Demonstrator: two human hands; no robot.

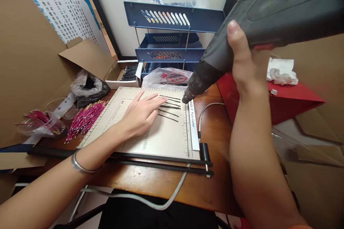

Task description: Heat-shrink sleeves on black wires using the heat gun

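Observation:
My right hand (pixel 245 61) is wrapped round the grip of a dark grey heat gun (pixel 268 18). Its nozzle points down-left at the ends of several thin black wires (pixel 170 109) laid side by side on a beige paper cutter board (pixel 161 139). My left hand (pixel 141 112) lies flat on the board with fingers stretched out, its fingertips resting on the left ends of those wires. A metal bangle sits on my left wrist.
A bundle of magenta wires (pixel 86 118) lies left of the board, beside plastic bags. A white box of black wires (pixel 129 73) and a blue tiered rack (pixel 172 35) stand behind. A red box (pixel 282 96) sits at right. A grey cord (pixel 150 196) loops over the front edge.

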